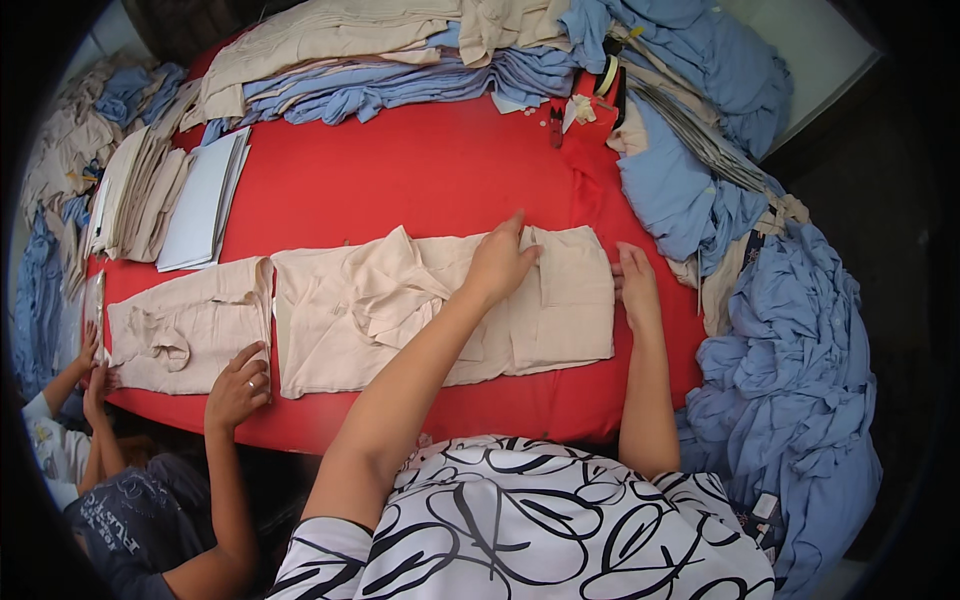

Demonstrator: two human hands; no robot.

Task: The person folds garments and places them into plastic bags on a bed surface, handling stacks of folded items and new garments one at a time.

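Observation:
A beige shirt (430, 300) lies spread over the red-covered table in front of me, its collar part bunched in the middle. My left hand (503, 262) rests on its right part near the far edge, fingers stretched out. Just beyond the shirt's right edge is my right hand (637, 285), its fingers extended and apart; whether the fingertips touch the cloth I cannot tell. To the left lies another, folded beige shirt (200, 325), with a co-worker's ringed hand (240, 388) at its right edge.
Beige and blue garments (400, 90) are stacked along the far edge. A heap of blue shirts (785, 350) lies on the right. White boards (205, 200) and folded beige garments (143, 195) stand at the left. Small red snips (556, 128) lie far right. Another person's hands (92, 370) are at far left.

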